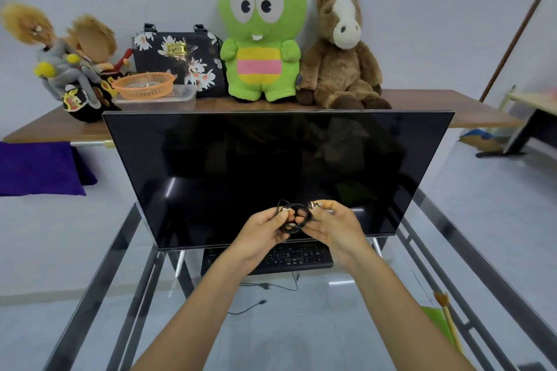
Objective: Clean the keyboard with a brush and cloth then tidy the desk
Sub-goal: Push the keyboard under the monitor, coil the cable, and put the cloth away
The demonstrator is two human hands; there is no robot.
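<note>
Both hands hold a coiled black cable (294, 218) above the glass desk (301, 325): the left hand (265, 227) and the right hand (334, 227) each pinch a plug end. The keyboard (297, 257) lies beneath them against the monitor's (277, 175) foot, at the desk's far edge. A brush (446, 315) rests on a green cloth (437, 322) at the right edge.

Two bare forearms reach up from the bottom edge — no sleeves, watch or bracelet bands visible — ending in the left hand (261, 227) and right hand (337, 227), fingernails short, ungloved.
</note>
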